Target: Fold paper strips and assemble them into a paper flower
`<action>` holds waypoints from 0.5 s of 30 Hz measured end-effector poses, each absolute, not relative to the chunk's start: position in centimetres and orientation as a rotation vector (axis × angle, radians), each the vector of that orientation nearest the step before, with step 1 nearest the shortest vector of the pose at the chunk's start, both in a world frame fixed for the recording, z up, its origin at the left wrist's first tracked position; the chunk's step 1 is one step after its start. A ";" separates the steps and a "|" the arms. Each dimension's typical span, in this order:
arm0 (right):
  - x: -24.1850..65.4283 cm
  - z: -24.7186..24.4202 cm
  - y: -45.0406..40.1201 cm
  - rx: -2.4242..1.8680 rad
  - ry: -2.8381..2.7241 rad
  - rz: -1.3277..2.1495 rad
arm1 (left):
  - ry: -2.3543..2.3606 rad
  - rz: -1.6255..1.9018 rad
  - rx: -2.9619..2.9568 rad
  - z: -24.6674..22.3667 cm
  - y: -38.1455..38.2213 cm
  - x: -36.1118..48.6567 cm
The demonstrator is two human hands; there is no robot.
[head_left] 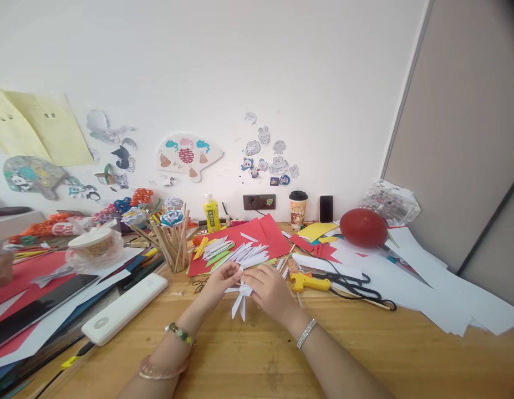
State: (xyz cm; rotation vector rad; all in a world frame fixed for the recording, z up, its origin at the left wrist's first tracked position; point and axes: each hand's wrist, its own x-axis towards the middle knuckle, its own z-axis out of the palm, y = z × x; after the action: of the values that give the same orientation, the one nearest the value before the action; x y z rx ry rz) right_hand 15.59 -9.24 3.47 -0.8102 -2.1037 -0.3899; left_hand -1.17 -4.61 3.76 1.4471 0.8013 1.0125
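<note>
Pinching a folded white paper piece (245, 288) between them, the person's left hand (222, 279) and right hand (269, 284) meet above the wooden table (240, 357), just before a pile of white paper strips (249, 253) on red paper (277, 235). A yellow glue gun (310, 282) lies near the right hand.

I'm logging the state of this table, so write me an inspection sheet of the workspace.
Surface: wooden table, light brown, grain visible.
Job's things: folded white paper piece, held; more white strips lie over red sheets beyond.
Clutter: yellow glue gun, red balloon, lidded cup, bundle of sticks.
Hands: left hand and right hand both have fingers on the folded piece.
Cables: black cord at the near end of a white device; another at the wall socket.
Surroundings: white wall with paper cutouts; grey panel at right.
</note>
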 end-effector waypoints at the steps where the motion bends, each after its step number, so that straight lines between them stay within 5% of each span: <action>1: 15.5 3.4 -9.2 -0.788 -2.114 -0.391 | 0.801 1.002 1.455 3.7 -4.5 -1.2; 15: 15.3 2.6 -8.9 -0.767 -2.133 -0.274 | 0.784 0.986 1.479 4.0 -4.9 -1.2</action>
State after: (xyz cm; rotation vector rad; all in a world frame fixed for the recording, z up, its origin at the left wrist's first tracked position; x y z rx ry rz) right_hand 15.27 -8.94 2.63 -0.7667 -2.1330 -0.2743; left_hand -1.18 -4.87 3.98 1.4787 0.7841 0.9857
